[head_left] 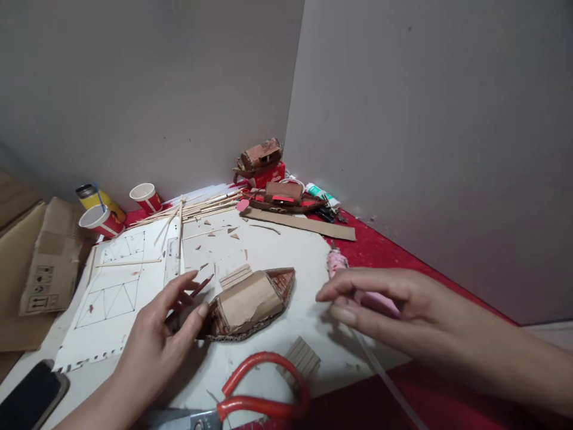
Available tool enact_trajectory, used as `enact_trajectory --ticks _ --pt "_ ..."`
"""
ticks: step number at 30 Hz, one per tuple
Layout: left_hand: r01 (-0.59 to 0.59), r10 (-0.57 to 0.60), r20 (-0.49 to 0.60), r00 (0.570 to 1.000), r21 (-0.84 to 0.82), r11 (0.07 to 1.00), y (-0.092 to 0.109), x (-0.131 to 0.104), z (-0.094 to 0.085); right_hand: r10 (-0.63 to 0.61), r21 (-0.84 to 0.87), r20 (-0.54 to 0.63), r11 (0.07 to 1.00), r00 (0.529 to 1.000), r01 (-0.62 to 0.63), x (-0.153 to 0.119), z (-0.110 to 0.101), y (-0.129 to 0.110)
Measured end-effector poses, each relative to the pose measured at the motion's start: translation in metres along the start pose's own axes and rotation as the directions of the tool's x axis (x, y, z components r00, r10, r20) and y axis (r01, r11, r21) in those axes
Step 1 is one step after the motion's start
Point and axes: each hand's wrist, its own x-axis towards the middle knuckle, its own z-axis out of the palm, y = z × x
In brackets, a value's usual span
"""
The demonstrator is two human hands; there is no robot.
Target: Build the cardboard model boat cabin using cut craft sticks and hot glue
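Observation:
A small cardboard boat point(250, 301) with a tan curved deck and brownish ends sits mid-table. My left hand point(161, 334) is at its left end, fingers apart, thumb at the tip; whether it presses on the boat I cannot tell. A dark red pencil-like stick point(201, 286) shows behind these fingers. My right hand point(394, 304) hovers right of the boat, thumb and forefinger a little apart with nothing between them. Beneath it, partly hidden, lies a pink glue gun point(338, 263), with a clear glue stick point(385, 377) trailing toward me.
Red-handled scissors point(264, 409) lie in front, beside a ridged cardboard piece point(304, 361). Farther back are thin wooden sticks point(201, 206), a cardboard strip point(304, 224) and two finished-looking boats point(286, 194). Paper cups point(145, 197), a phone point(33, 394) and a carton point(49, 263) stand left.

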Motion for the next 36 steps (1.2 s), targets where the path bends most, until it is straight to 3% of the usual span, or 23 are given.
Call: enact_trajectory --ticks 3,7,20,27,33,36 --pt "0.099 -0.092 0.114 0.989 -0.055 0.994 -0.002 0.001 0.006 -0.003 0.040 0.083 0.999 0.997 0.000 -0.003 0.007 0.011" --pt "0.198 -0.166 0.200 0.966 -0.153 0.968 -0.003 0.005 0.014 -0.020 0.080 0.075 0.997 0.997 0.014 0.004 0.008 0.019" --pt "0.429 -0.343 0.286 0.895 -0.338 0.838 0.000 0.034 0.013 -0.033 0.132 0.069 0.991 0.997 0.024 0.006 0.009 0.030" --pt "0.482 -0.380 0.309 0.872 -0.398 0.781 0.003 0.045 0.013 -0.046 0.060 0.093 0.997 0.995 0.040 0.006 0.014 0.036" --pt "0.420 -0.335 0.260 0.905 -0.440 0.794 -0.001 0.039 0.019 -0.146 -0.009 0.131 0.989 0.981 0.149 0.004 0.017 0.039" --pt "0.379 -0.303 0.234 0.924 -0.450 0.809 -0.004 0.034 0.021 -0.254 -0.093 0.179 0.957 0.950 0.274 0.002 0.018 0.038"
